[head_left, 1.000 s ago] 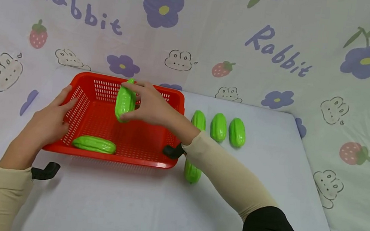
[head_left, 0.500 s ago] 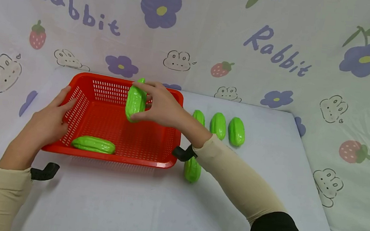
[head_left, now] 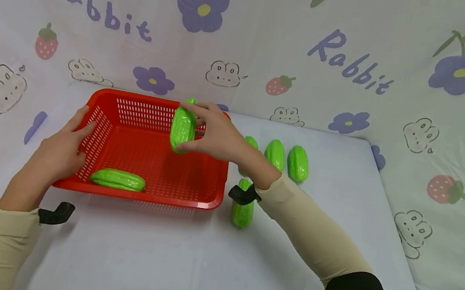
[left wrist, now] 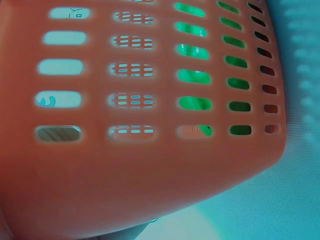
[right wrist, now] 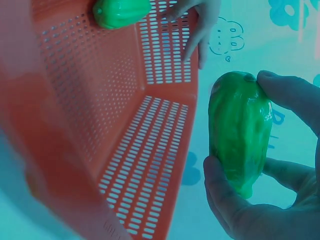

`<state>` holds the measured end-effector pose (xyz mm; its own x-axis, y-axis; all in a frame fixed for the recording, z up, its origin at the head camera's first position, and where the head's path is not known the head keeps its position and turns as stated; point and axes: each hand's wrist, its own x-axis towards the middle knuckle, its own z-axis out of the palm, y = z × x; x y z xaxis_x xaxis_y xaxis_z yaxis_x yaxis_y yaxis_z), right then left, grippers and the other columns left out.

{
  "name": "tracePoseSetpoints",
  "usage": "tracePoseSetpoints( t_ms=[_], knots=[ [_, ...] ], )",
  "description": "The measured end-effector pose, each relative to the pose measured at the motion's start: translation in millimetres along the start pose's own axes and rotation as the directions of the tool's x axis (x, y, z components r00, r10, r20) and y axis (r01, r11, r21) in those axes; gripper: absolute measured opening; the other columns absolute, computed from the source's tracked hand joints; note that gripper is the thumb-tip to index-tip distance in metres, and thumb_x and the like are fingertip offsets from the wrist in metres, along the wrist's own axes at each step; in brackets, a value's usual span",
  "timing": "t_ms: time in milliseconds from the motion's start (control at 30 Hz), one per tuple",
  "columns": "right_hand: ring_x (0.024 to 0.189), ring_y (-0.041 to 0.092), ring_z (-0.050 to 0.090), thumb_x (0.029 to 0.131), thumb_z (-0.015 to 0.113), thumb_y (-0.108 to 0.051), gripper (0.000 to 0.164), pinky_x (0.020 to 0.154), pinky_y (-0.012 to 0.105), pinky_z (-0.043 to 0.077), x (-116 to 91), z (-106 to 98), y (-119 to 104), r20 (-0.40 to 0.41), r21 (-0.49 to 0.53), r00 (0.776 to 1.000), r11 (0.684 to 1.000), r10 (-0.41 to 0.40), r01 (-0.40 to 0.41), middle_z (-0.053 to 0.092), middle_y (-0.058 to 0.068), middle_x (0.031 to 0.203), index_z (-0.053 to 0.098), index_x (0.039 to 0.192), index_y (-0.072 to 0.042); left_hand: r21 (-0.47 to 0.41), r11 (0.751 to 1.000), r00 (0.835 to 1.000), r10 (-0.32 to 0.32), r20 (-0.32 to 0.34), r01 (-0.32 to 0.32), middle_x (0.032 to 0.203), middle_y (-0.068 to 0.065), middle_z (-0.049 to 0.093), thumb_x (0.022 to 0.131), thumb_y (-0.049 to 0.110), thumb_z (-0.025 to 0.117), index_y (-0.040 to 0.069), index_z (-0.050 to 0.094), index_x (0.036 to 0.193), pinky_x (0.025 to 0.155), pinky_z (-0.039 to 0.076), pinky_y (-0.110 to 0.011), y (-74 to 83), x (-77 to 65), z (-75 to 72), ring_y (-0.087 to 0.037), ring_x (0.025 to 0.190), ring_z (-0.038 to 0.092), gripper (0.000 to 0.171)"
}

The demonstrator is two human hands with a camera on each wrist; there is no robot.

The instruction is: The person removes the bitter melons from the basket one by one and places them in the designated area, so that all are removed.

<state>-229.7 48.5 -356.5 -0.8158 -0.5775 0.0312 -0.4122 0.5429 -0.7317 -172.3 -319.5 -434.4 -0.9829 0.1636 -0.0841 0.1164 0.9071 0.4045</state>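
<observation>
My right hand (head_left: 222, 137) pinches a glossy green ridged vegetable (head_left: 183, 130) between thumb and fingers, holding it upright over the right half of a red slotted plastic basket (head_left: 137, 196). Up close, the right wrist view shows the held vegetable (right wrist: 241, 130) with fingertips at both its ends. My left hand (head_left: 54, 154) grips the basket's left end, fingers over the rim. A second green vegetable (head_left: 118, 179) lies lengthwise inside, along the near wall. Slots of the basket wall (left wrist: 130, 165) fill the left wrist view, with green showing through them; the left fingers are out of that view.
Several like green vegetables stand right of the basket on the white table (head_left: 152, 259): two side by side (head_left: 275, 154), one nearer the front (head_left: 243, 214), one partly behind the right wrist (head_left: 251, 142). A printed curtain (head_left: 252, 38) hangs behind.
My right hand has moved steadily to the right with the green vegetable, from mid-basket toward its right end. The left hand and the basket have stayed in place.
</observation>
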Motion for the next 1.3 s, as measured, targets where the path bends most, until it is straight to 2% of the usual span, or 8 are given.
tracePoseSetpoints(
  t_ms=[167, 300, 600, 833, 1067, 1300],
  knots=[
    [0.116, 0.024, 0.062, 0.082, 0.097, -0.029, 0.096, 0.092, 0.033, 0.061, -3.9, -2.8, 4.8, -0.007, -0.014, 1.0, 1.0, 0.004, -0.004, 0.046, 0.013, 0.158, 0.05, 0.164, -0.015, 0.008, 1.0, 1.0, 0.006, -0.015, -0.006, 0.181, -0.017, -0.007, 0.086, -0.008, 0.061, -0.007, 0.029, 0.165, 0.074, 0.062, -0.062, -0.3, -0.2, -0.2, -0.065, 0.128, 0.049, 0.085],
    [0.117, 0.021, 0.061, 0.083, 0.096, -0.031, 0.095, 0.091, 0.03, 0.061, -8.6, -5.1, 4.8, -0.01, -0.035, 1.0, 0.999, 0.025, -0.025, 0.046, 0.012, 0.158, 0.05, 0.165, -0.017, 0.001, 1.0, 1.0, 0.0, -0.014, 0.0, 0.181, -0.016, -0.008, 0.086, -0.008, 0.061, -0.007, 0.029, 0.166, 0.074, 0.062, -0.061, 0.1, -1.4, -0.4, -0.066, 0.129, 0.048, 0.086],
    [0.12, 0.025, 0.062, 0.083, 0.096, -0.026, 0.096, 0.098, 0.032, 0.059, -18.0, -10.5, 5.5, -0.017, 0.0, 0.999, 0.999, 0.035, -0.035, 0.044, 0.013, 0.158, 0.048, 0.165, -0.017, -0.009, 1.0, 1.0, -0.009, -0.006, 0.009, 0.181, -0.016, -0.008, 0.086, -0.008, 0.062, -0.006, 0.028, 0.166, 0.073, 0.063, -0.061, 0.7, -1.3, -0.6, -0.066, 0.126, 0.05, 0.087],
    [0.122, 0.025, 0.063, 0.083, 0.096, -0.028, 0.095, 0.097, 0.036, 0.061, -25.7, -16.5, 5.2, -0.03, 0.008, 0.998, 0.999, 0.051, -0.051, 0.043, 0.013, 0.16, 0.048, 0.166, -0.019, -0.013, 1.0, 1.0, -0.016, -0.004, 0.016, 0.181, -0.016, -0.008, 0.086, -0.008, 0.062, -0.005, 0.028, 0.167, 0.073, 0.063, -0.06, 0.9, -0.6, -0.8, -0.065, 0.126, 0.049, 0.087],
    [0.123, 0.026, 0.064, 0.083, 0.097, -0.028, 0.094, 0.098, 0.034, 0.06, -37.1, -21.6, 9.4, -0.064, 0.022, 0.996, 0.998, 0.062, -0.061, 0.04, 0.012, 0.164, 0.051, 0.164, -0.022, -0.013, 0.999, 1.0, -0.03, 0.001, 0.03, 0.181, -0.015, -0.01, 0.087, -0.008, 0.063, -0.005, 0.028, 0.167, 0.076, 0.063, -0.061, 3.8, -1.4, -1.9, -0.065, 0.13, 0.047, 0.088],
    [0.125, 0.031, 0.068, 0.083, 0.097, -0.031, 0.096, 0.095, 0.038, 0.062, -46.4, -26.1, 15.0, -0.066, 0.034, 0.994, 0.995, 0.092, -0.09, 0.037, 0.009, 0.167, 0.048, 0.166, -0.023, -0.02, 0.999, 0.999, -0.032, 0.007, 0.032, 0.181, -0.014, -0.01, 0.087, -0.008, 0.064, -0.004, 0.027, 0.167, 0.074, 0.063, -0.059, 3.8, -2.2, -3.0, -0.065, 0.131, 0.046, 0.088]
  ],
)
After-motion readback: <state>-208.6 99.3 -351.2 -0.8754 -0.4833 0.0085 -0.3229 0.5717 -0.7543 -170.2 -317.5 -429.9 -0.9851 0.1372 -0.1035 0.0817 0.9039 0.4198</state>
